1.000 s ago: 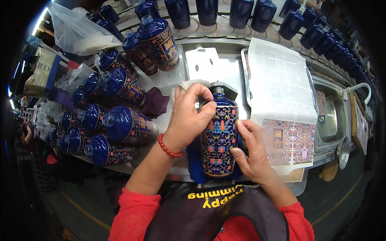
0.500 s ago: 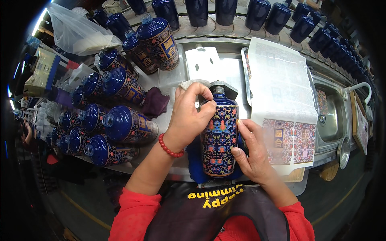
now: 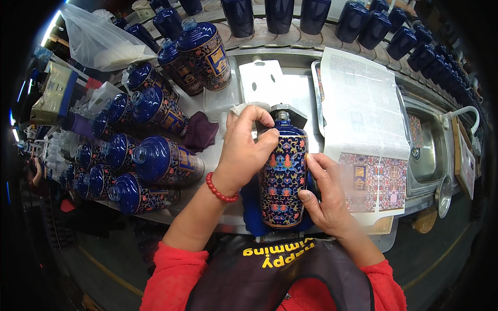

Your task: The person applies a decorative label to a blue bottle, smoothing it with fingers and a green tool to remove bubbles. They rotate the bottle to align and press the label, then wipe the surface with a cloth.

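A dark blue bottle (image 3: 282,179) with a floral pattern around its body lies before me on a blue support (image 3: 252,215), its neck pointing away. My left hand (image 3: 246,147), a red bead bracelet at the wrist, pinches thumb and forefinger together at the bottle's left shoulder, by the pattern's upper edge. Anything between those fingertips is hidden. Along the bottle's right side, my right hand (image 3: 329,194) holds it with thumb and fingers. A dark metal fitting (image 3: 291,115) stands behind the neck. To the right lie printed pattern sheets (image 3: 371,181), partly under white paper (image 3: 360,103).
Several patterned blue bottles (image 3: 168,160) crowd the left side, near a purple cloth (image 3: 201,132). Two more (image 3: 205,54) stand at the back left. Plain blue bottles (image 3: 279,15) line a curved conveyor (image 3: 290,40) behind. A sink (image 3: 428,140) lies far right.
The plain blue bottles on the conveyor have shifted to the right. Both hands and the bottle they touch look almost unchanged.
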`<control>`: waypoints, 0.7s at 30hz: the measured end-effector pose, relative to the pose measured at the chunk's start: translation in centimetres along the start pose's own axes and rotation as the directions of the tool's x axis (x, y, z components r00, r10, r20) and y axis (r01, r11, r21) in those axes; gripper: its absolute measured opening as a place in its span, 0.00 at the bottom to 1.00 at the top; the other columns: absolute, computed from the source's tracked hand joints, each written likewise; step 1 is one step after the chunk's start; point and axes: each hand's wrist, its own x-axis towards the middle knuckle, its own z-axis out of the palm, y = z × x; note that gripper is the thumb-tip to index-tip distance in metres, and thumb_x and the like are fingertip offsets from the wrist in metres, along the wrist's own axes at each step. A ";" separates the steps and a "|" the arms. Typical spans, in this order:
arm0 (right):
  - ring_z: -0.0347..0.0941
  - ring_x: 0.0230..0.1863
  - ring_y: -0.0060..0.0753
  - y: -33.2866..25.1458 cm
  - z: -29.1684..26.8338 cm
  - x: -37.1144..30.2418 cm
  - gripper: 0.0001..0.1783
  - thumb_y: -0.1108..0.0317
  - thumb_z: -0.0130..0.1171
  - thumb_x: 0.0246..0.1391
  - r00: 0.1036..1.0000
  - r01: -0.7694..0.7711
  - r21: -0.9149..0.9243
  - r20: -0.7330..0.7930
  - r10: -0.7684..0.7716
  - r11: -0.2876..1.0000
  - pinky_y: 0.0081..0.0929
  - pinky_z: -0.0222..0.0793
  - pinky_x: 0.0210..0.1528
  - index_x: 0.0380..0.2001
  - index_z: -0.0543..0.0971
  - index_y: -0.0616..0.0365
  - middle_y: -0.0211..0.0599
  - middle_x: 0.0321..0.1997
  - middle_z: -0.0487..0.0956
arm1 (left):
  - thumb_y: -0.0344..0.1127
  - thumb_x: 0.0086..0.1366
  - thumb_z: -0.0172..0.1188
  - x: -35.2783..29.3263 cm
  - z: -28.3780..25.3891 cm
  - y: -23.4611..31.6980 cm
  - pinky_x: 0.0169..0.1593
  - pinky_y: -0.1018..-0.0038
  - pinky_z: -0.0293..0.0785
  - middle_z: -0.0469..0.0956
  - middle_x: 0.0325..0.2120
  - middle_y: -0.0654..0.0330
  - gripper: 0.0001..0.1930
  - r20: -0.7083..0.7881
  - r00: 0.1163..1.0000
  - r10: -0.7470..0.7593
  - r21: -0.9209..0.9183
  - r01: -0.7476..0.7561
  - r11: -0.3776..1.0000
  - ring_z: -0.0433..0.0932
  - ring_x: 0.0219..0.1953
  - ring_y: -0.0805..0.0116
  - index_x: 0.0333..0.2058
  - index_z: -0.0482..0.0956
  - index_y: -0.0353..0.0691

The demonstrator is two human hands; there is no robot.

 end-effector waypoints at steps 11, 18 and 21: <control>0.66 0.63 0.58 0.5 0.1 -0.2 0.34 0.67 0.65 0.60 0.999 0.023 -0.001 -0.027 -0.023 1.000 0.45 0.64 0.65 0.66 0.67 0.68 0.57 0.63 0.67 | 0.55 0.75 0.49 -5.5 0.2 0.6 0.70 0.49 0.51 0.72 0.61 0.44 0.34 -0.021 0.928 0.373 0.341 -0.344 0.875 0.64 0.66 0.43 0.65 0.67 0.28; 0.65 0.63 0.59 0.4 0.2 -0.1 0.33 0.67 0.64 0.60 0.998 0.057 -0.042 -0.029 -0.058 0.997 0.46 0.64 0.64 0.65 0.67 0.69 0.57 0.63 0.67 | 0.67 0.71 0.46 -5.7 1.3 1.6 0.70 0.37 0.40 0.74 0.62 0.51 0.43 0.207 0.891 0.404 0.601 -0.441 0.667 0.57 0.72 0.40 0.70 0.63 0.33; 0.66 0.62 0.59 1.1 0.5 -0.6 0.33 0.67 0.63 0.61 0.998 0.063 -0.076 -0.026 -0.065 0.995 0.46 0.64 0.65 0.66 0.66 0.69 0.57 0.63 0.67 | 0.65 0.73 0.46 -5.9 1.4 1.1 0.71 0.40 0.44 0.73 0.62 0.49 0.43 0.117 0.912 0.394 0.348 -0.409 0.844 0.58 0.71 0.41 0.69 0.62 0.31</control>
